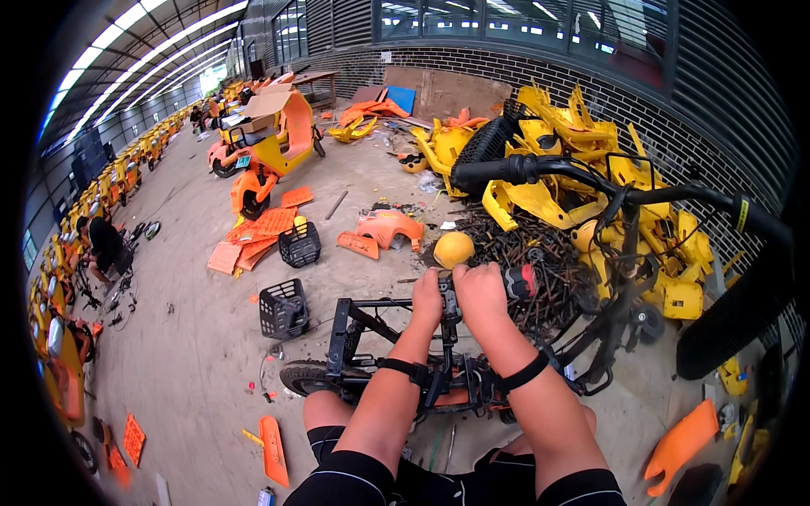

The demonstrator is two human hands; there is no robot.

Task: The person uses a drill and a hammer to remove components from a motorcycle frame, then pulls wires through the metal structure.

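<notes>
My right hand (481, 292) curls round a power tool (521, 282). My left hand (428, 297) sits at nine o'clock (fingers hidden, can't tell).

OK, bright daylight here, mostly off the roof strips (108, 35) upper L, blown to white; glare at the far opening (213, 78) too. Windows (523, 29) up top throw back refl. of lights. Floor (190, 329) lit v. evenly, shadows soft; far R going dim. Heavy fisheye dist.: brick wall (620, 105) bowing, corners fully blk. Distant bkgd soft, fine detail lost.
</notes>
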